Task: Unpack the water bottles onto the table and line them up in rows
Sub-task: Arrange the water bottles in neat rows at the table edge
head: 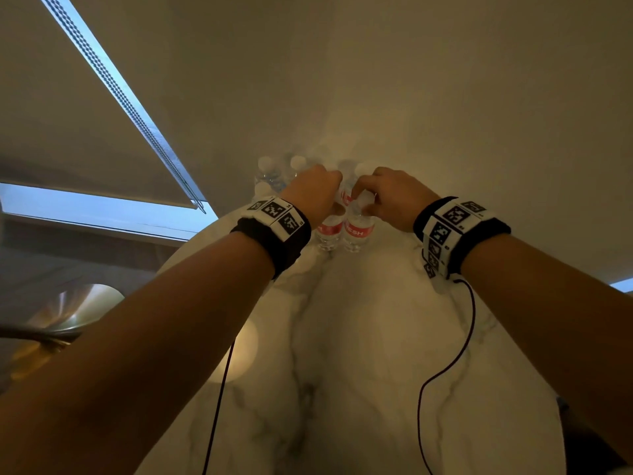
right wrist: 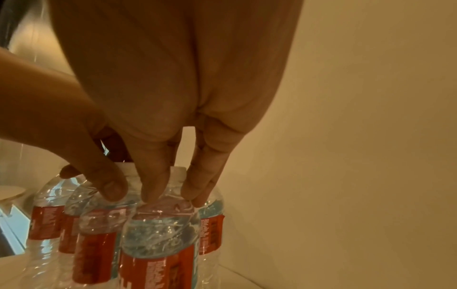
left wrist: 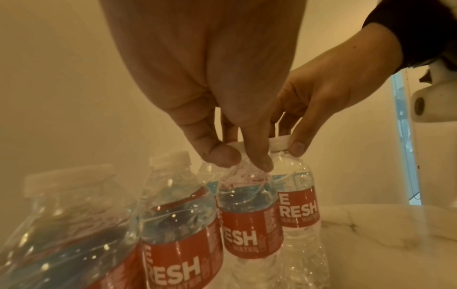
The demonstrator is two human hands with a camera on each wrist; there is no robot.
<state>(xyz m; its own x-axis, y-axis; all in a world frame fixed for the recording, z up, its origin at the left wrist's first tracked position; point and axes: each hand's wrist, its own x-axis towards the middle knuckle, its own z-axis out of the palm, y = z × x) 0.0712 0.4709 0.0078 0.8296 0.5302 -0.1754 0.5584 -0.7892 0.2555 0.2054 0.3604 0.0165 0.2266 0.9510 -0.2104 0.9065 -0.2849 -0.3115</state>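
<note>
**Kid:** What are the hands doing?

**Helper:** Each one is pinching a bottle up by the neck. The left hand [left wrist: 210,109] is curling its thumb and a finger around the neck of one bottle [left wrist: 247,219], right under the white cap. The right hand [right wrist: 170,121] is doing the same on the bottle next to it [right wrist: 160,244], with the fingertips [right wrist: 150,193] pressing on the crinkly top.

**Kid:** Why are they holding up so high?

**Helper:** I think it is because the bottles are standing tight together. Down low there is no room for fingers. The neck is thin and the cap sticks out, so it is not slipping.

**Kid:** Where are the two bottles sitting?

**Helper:** They are standing side by side on the white table [head: 370,337], nearly touching, red labels facing the person. I cannot tell if they are lifting off or resting on it.

**Kid:** And the others?

**Helper:** More bottles [head: 274,173] are bunching up just behind, farther from the person. Some are looking shiny and wrinkly, so maybe plastic wrap is covering them, but I cannot be sure.

**Kid:** Why two at once?

**Helper:** Probably to make a row faster. Putting them down together is keeping them even.

**Kid:** Is the job nearly done?

**Helper:** It looks early. Only this pair is standing out in front.
</note>
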